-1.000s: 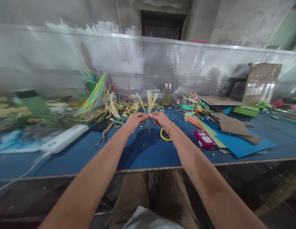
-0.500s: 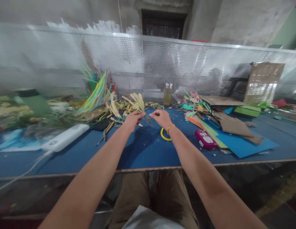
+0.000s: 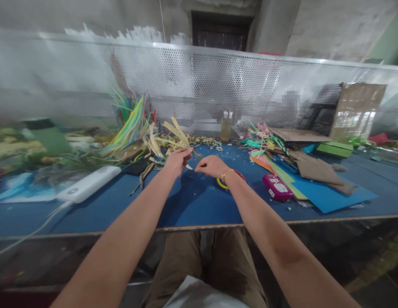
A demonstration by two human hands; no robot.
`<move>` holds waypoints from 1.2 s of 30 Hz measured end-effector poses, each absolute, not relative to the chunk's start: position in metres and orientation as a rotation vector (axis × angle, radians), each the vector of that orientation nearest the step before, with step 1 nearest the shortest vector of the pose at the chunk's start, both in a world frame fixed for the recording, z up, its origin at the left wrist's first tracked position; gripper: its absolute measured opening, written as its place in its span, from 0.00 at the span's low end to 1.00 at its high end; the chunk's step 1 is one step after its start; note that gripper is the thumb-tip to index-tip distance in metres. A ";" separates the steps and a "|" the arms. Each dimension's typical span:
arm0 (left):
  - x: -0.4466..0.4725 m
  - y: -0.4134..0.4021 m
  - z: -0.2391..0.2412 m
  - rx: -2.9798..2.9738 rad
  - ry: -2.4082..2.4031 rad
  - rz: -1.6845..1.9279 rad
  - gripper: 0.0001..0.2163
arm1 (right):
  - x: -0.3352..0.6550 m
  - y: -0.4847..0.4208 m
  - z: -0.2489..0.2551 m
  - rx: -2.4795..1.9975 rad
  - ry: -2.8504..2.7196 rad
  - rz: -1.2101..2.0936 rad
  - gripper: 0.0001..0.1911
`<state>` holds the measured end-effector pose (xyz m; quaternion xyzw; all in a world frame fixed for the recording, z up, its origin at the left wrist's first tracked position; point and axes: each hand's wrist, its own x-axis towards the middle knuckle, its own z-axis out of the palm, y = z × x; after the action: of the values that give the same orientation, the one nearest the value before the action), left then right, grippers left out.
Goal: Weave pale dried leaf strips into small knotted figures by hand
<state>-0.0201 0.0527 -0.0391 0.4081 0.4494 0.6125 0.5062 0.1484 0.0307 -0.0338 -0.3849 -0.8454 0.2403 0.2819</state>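
Note:
Pale yellow, dried leaf-like strips [image 3: 179,133] fan upward from my left hand [image 3: 179,161], which is closed on their lower part. Just to the right, my right hand [image 3: 213,166] is pinched, thumb against fingers, with its tips below and beside the strips' lower end. Whatever lies in that pinch is too small to make out. Partly covered by my right wrist, a yellow ring [image 3: 221,184] lies on the blue tabletop [image 3: 195,205]. Behind my left hand is a heap of similar dried strips [image 3: 154,143].
On the left are a white power bank [image 3: 90,184] with a cable, a green bottle [image 3: 46,136] and a bundle of coloured strips [image 3: 133,122]. A glass jar [image 3: 226,126] stands behind. To the right lie a magenta box [image 3: 276,187], blue paper [image 3: 330,194] and brown cardboard [image 3: 317,171].
My right hand has moved down and slightly left, its fingertips now lower beside the strips. The strips in my left hand have turned and look narrower.

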 end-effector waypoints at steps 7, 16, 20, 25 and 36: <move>-0.029 0.052 -0.032 0.917 1.086 1.683 0.15 | 0.155 0.033 -0.032 -1.183 -2.263 0.548 0.09; -0.023 0.054 -0.038 0.961 1.019 1.549 0.16 | 0.163 0.036 -0.023 -1.219 -1.859 0.188 0.17; -0.015 0.053 -0.045 1.103 1.049 1.448 0.16 | 0.157 0.035 -0.026 -1.224 -1.908 0.323 0.17; -0.014 0.050 -0.045 1.203 1.107 1.368 0.16 | 0.150 0.031 -0.029 -1.274 -1.976 0.363 0.11; -0.011 0.041 -0.041 1.435 1.196 1.275 0.11 | 0.151 0.033 -0.028 -1.314 -1.950 0.353 0.10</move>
<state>-0.0112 0.0405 -0.0409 0.5741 0.4786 0.5101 0.4257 0.1508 0.0332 -0.0275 -0.5129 -0.7611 0.1376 0.3725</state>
